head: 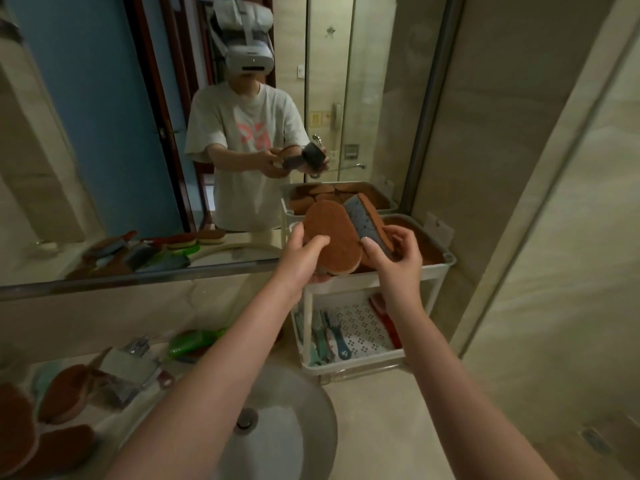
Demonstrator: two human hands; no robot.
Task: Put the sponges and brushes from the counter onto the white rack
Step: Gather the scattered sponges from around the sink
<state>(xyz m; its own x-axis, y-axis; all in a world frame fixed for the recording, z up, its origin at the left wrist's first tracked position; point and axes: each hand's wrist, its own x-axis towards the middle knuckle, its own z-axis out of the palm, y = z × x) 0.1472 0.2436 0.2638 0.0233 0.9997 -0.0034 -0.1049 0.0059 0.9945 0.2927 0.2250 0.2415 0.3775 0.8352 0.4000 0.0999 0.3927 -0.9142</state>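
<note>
Both hands are up over the top tier of the white rack [449,262], each with a sponge. The left hand [304,252] has its grip clamped on a brown oval sponge [332,226]: the thumb lies flat across the brown face and the fingers curl underneath, where a pale layer shows along the sponge's edge. The right hand [394,263] pinches a grey sponge [362,216] at its lower end, thumb on the grey face and fingers folded round the back. That one stands tilted on edge, its brown backing turned away from the oval sponge. The two sponges meet just above the rack's front rim. The right one leans against the edge of the left one. Behind the hands, the top tier already holds more brown sponges [420,245]. On the rack's lower tier, a few teal and dark brushes [330,336] lie along the left side. A red brush [385,320] lies along the right side. The perforated floor shows between them. Left of the rack, on the surface [114,424], are several brown sponges [64,393], a grey scrubber [117,393] and a green brush [192,341]. The sink [298,441] sits below and in front of the rack, under the forearms. The mirror [86,150], left of the rack, repeats the hands and sponges.
</note>
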